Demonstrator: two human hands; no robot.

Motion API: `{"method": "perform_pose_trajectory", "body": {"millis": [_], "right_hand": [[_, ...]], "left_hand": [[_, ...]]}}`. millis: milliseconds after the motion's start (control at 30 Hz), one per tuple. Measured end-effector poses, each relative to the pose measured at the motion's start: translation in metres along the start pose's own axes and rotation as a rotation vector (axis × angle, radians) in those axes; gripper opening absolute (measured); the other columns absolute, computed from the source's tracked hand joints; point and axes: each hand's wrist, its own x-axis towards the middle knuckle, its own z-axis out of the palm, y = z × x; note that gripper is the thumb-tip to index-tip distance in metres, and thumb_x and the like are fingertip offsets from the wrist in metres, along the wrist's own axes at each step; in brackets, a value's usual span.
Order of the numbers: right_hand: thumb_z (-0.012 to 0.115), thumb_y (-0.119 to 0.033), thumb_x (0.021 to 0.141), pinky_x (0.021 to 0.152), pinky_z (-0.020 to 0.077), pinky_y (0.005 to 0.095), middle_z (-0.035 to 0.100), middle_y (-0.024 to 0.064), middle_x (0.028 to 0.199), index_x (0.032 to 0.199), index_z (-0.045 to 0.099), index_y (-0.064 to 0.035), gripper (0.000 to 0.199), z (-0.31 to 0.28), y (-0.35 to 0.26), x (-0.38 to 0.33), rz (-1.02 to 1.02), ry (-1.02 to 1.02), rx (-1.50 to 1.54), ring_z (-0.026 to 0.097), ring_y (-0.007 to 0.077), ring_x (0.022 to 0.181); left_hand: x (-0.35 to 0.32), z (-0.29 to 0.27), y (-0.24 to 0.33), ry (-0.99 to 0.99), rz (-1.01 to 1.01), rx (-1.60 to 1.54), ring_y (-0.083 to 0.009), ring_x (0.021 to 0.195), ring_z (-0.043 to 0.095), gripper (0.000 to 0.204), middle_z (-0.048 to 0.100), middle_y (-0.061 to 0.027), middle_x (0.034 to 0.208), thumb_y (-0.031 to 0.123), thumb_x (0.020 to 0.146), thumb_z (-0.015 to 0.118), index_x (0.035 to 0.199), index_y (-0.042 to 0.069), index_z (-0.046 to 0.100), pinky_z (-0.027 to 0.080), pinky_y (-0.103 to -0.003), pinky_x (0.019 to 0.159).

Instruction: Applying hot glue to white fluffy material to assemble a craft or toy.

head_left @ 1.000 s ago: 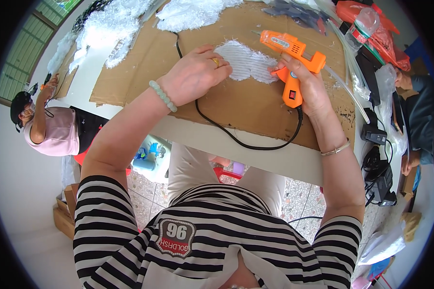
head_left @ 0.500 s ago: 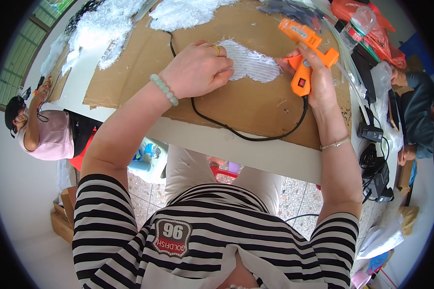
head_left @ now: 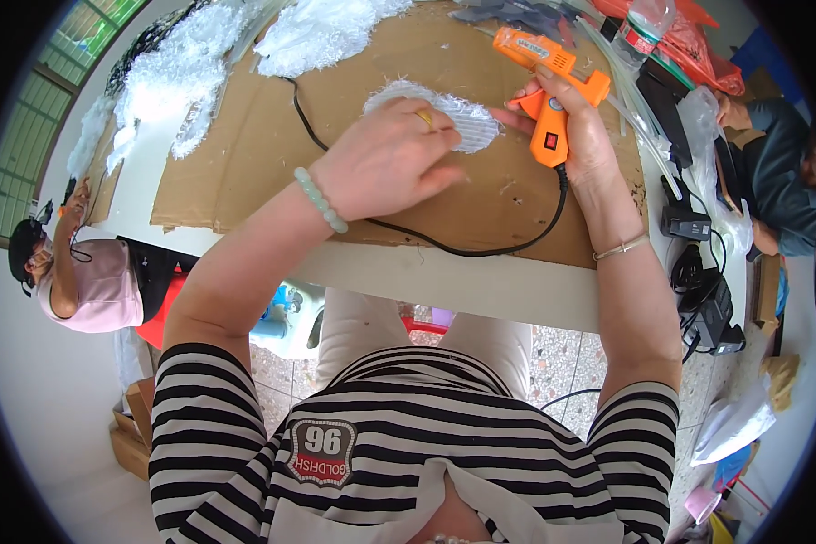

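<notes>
A white, ridged piece with a frayed fringe [head_left: 477, 132] lies on the brown cardboard [head_left: 508, 204]. My left hand [head_left: 394, 156] is over its near left part and hides some of it. The thumb, slightly blurred, stands apart from the bent fingers, and nothing shows between them. My right hand [head_left: 582, 131] is wrapped round the handle of an orange hot glue gun [head_left: 550, 140], its nozzle end tilted to the far left. A black cord [head_left: 480, 253] leaves the handle and loops across the cardboard, passing beneath my left forearm.
White fringed material [head_left: 322, 36] is heaped at the far edge and far left. Clear sticks [head_left: 639, 127], a plastic bottle [head_left: 644, 27], red bags [head_left: 698, 54] and black adapters [head_left: 685, 223] crowd the right side. One person [head_left: 91, 281] works at left, another [head_left: 780, 172] at right.
My left hand has moved right and nearer over the white piece, and its thumb has come away from the fingers. My right hand keeps its hold on the glue gun. The view has shifted slightly.
</notes>
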Motion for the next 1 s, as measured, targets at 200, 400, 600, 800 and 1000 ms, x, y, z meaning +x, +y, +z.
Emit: {"method": "perform_pose_trajectory", "body": {"millis": [200, 400, 600, 800, 1000], "right_hand": [[0.054, -0.02, 0.089, 0.091, 0.048, 0.0521, 0.058, 0.0079, 0.081, 0.089, 0.057, -0.0013, 0.019, 0.003, 0.003, -0.005, 0.029, 0.007, -0.041, 0.06, 0.0207, 0.082], [0.055, -0.026, 0.088, 0.099, 0.0377, 0.0583, 0.054, 0.0053, 0.081, 0.087, 0.054, -0.0056, 0.021, 0.0, 0.002, -0.006, -0.006, -0.133, 0.062, 0.057, 0.0208, 0.083], [0.054, -0.029, 0.088, 0.097, 0.0401, 0.0561, 0.054, 0.0048, 0.081, 0.085, 0.054, -0.0051, 0.024, 0.007, 0.005, -0.009, 0.066, -0.048, -0.057, 0.057, 0.0202, 0.083], [0.058, -0.022, 0.085, 0.089, 0.0478, 0.0532, 0.059, 0.008, 0.082, 0.088, 0.057, -0.0026, 0.02, 0.0, -0.001, -0.01, 0.085, -0.072, 0.023, 0.06, 0.0213, 0.083], [0.059, -0.022, 0.084, 0.082, 0.0525, 0.0495, 0.06, 0.0082, 0.081, 0.086, 0.06, 0.0, 0.022, -0.002, 0.0, -0.011, 0.097, -0.049, -0.051, 0.061, 0.021, 0.08]], "left_hand": [[0.004, 0.007, -0.001, -0.132, 0.049, -0.031, -0.0285, 0.101, 0.056, 0.039, 0.06, -0.012, 0.109, 0.03, 0.075, 0.069, 0.104, 0.005, 0.06, 0.044, -0.038, 0.089], [-0.004, 0.014, -0.009, -0.133, 0.054, -0.034, -0.0281, 0.104, 0.055, 0.044, 0.058, -0.013, 0.113, 0.034, 0.074, 0.069, 0.108, 0.008, 0.058, 0.043, -0.041, 0.09], [-0.003, 0.018, -0.016, -0.098, 0.033, -0.083, -0.0283, 0.106, 0.054, 0.045, 0.058, -0.0131, 0.115, 0.032, 0.074, 0.069, 0.11, 0.008, 0.057, 0.042, -0.042, 0.091], [0.0, 0.02, -0.018, -0.073, 0.019, -0.076, -0.026, 0.104, 0.055, 0.042, 0.061, -0.0125, 0.11, 0.03, 0.075, 0.068, 0.108, 0.007, 0.056, 0.042, -0.039, 0.088], [0.0, 0.022, -0.018, -0.032, 0.033, -0.06, -0.0245, 0.101, 0.056, 0.039, 0.062, -0.0129, 0.108, 0.03, 0.076, 0.068, 0.106, 0.007, 0.057, 0.043, -0.037, 0.086]]}}
